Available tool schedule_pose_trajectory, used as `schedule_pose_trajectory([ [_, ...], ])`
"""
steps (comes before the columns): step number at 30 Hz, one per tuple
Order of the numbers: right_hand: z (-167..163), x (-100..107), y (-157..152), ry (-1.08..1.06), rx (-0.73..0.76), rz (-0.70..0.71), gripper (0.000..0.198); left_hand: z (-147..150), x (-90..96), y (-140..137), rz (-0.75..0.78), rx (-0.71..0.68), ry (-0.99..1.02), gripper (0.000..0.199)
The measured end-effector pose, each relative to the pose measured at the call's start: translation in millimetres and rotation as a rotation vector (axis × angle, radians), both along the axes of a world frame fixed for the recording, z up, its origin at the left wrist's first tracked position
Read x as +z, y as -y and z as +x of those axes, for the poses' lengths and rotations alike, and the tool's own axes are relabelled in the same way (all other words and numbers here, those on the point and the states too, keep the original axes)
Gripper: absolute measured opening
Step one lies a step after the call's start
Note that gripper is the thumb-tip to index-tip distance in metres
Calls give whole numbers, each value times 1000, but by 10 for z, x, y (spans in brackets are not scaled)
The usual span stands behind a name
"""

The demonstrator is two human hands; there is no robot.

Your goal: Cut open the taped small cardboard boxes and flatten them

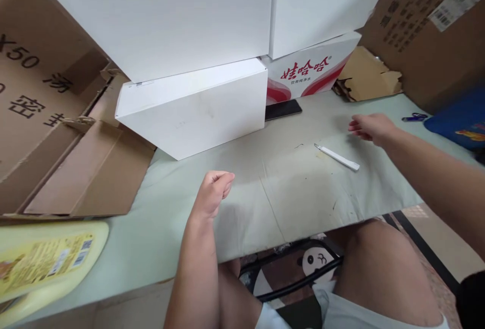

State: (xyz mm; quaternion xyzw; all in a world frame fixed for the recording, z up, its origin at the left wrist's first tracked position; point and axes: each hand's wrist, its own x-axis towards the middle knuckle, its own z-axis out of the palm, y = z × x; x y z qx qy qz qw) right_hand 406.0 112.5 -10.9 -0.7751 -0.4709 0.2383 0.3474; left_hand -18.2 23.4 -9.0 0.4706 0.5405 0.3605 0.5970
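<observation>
My left hand (216, 191) is closed in a fist above the table, in front of the long white box (197, 116), with nothing visible in it. Over on the right, my right hand (370, 128) hovers above the table with its fingers loosely bent and partly apart, nothing between them. Nearest to it lies a white utility knife (337, 157), its tip pointing to the far left. A dark flat phone-like object (283, 110) rests against the boxes at the back.
Large white boxes (170, 15) are stacked at the back, beside a red-and-white printed carton (310, 74). An opened brown carton (87, 167) and a yellow bottle (53, 258) stand left. Right are torn cardboard (369, 76), a blue object (460, 119) and a small purple-blue item (414, 117).
</observation>
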Motion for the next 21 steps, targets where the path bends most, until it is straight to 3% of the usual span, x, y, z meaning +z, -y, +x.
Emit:
schedule_pose_trajectory([
  [2, -234, -36, 243, -16, 12, -66, 35, 6, 6, 18, 12, 7, 5, 53],
  [5, -667, 113, 557, -40, 153, -39, 33, 50, 7, 55, 27, 22, 10, 50],
  [7, -1008, 284, 709, -50, 325, -11, 38, 75, 20, 75, 50, 46, 9, 47],
  [10, -1586, 508, 847, -13, 712, 89, 46, 32, 104, 117, 116, 127, 26, 47],
  [12, -1995, 598, 899, 3, 904, 116, 45, -67, 219, 197, 176, 212, 42, 48],
  [17, -2945, 616, 986, -40, 1139, 96, 37, -380, 623, 664, 526, 394, 147, 52],
  [21, -3708, 515, 976, 102, 1393, 293, 14, -565, 854, 998, 712, 466, 206, 49],
])
